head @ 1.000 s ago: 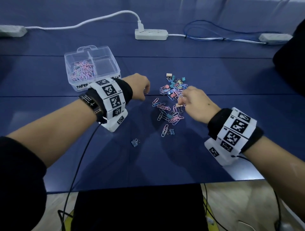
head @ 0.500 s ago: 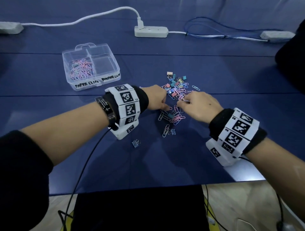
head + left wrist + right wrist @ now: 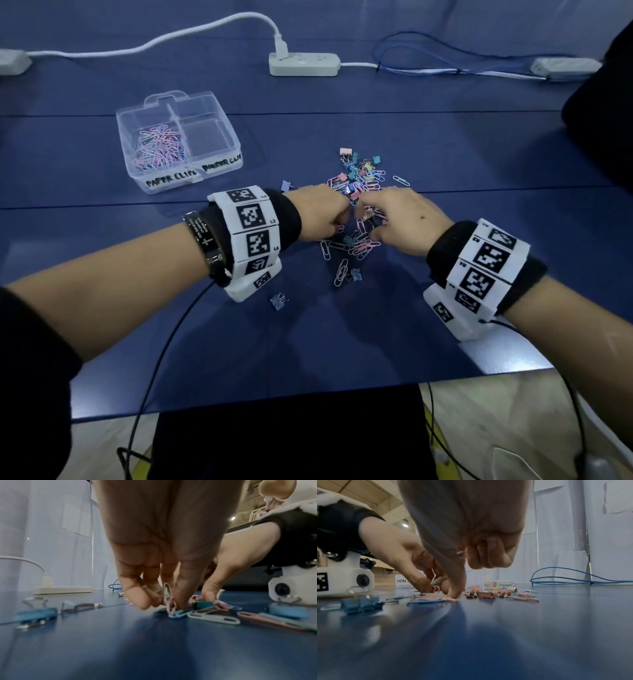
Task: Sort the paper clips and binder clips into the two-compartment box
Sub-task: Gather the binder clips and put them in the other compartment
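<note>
Presently found left hand [image 3: 322,214] at the near-left edge of the mixed pile [image 3: 359,174], knuckle to knuckle with right hand [image 3: 400,219]. Observed it a second ago between box [image 3: 236,144] and pile, so logged as moved back for another pick. Found right hand at the pile throughout. Judged accordingly: one delivery cycle over, the next begun, both hands gathering.

Confirmed on the left wrist view a pinch of thumb against fingers on a pink paper clip [image 3: 167,595], stood on end and just off the table [image 3: 342,342]. Confirmed on the right wrist view one fingertip [image 3: 453,595] pressed down on a flat clip, remaining fingers curled, with the end of a second paper clip [image 3: 460,553] peeping from the curl (taken as held, though only the tip seen).

Located sorted paper clips [image 3: 157,147] in the box's left compartment. Saw nothing in the right compartment. Counted the binder clips as unsorted, most in the pile, one stray binder clip [image 3: 279,301] near the table's front edge.

Read handwritten black lettering on the box front: "PAPER CLIPS" [image 3: 171,178] under the left compartment, "BINDER CLIP" [image 3: 222,163] under the right (final letter cut off at the corner). Noted square coded markers on both wristbands; found no brand legible anywhere.
</note>
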Demonstrator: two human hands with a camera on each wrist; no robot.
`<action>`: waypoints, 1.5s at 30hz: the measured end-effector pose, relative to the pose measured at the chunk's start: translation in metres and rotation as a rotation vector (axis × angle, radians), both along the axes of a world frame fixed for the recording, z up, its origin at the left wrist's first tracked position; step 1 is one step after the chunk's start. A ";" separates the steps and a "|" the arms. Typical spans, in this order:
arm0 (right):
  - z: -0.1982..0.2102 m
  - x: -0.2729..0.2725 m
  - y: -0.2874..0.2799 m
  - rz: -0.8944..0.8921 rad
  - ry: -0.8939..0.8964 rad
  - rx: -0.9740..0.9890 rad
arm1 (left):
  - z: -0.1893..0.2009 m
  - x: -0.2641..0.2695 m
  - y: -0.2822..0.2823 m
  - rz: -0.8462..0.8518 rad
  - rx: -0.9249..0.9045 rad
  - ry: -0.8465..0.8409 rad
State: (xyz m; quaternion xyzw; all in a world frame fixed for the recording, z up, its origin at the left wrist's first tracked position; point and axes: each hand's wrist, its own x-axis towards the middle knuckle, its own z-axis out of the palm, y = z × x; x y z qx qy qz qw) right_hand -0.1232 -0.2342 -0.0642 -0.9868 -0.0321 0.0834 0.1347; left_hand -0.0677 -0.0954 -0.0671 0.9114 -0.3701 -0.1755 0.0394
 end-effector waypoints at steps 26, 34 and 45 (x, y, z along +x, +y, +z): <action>-0.005 0.004 0.003 0.028 -0.087 0.432 | 0.003 -0.001 0.024 0.111 -0.017 0.234; -0.001 0.007 0.002 -0.137 -0.006 0.489 | -0.009 -0.004 0.015 0.061 0.029 0.170; -0.002 0.004 0.006 -0.133 0.103 0.449 | -0.003 -0.006 0.019 0.260 -0.157 0.356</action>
